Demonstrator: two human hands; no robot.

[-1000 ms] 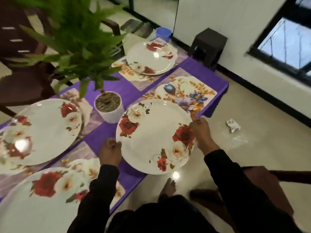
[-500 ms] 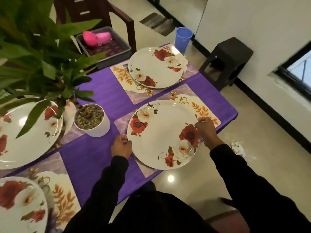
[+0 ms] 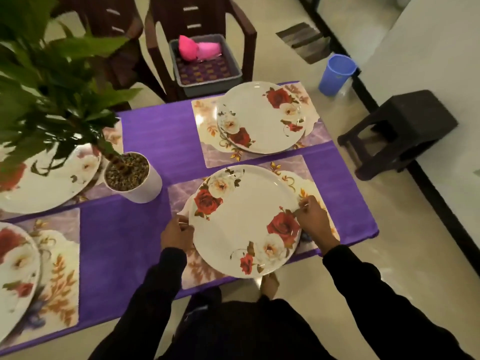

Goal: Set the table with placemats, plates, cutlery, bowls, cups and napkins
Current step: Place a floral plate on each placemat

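Both hands on the rose-pattern plate (image 3: 246, 219): left hand (image 3: 177, 233) fingers clamped on its left rim, right hand (image 3: 313, 220) fingers pinching the right rim. Plate sits over the near placemat (image 3: 181, 193) on the purple-covered surface (image 3: 155, 141). Second plate (image 3: 259, 118) on the far placemat (image 3: 205, 131). White plant pot (image 3: 132, 178) left of it; blue cup (image 3: 335, 74) on the floor.

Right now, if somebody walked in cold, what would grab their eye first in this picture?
Probably the round white rose-printed plate at the near table edge, gripped by the left hand and right hand over a floral placemat. Next, the vivid purple tablecloth. Then the leafy green plant in a white pot on the left.
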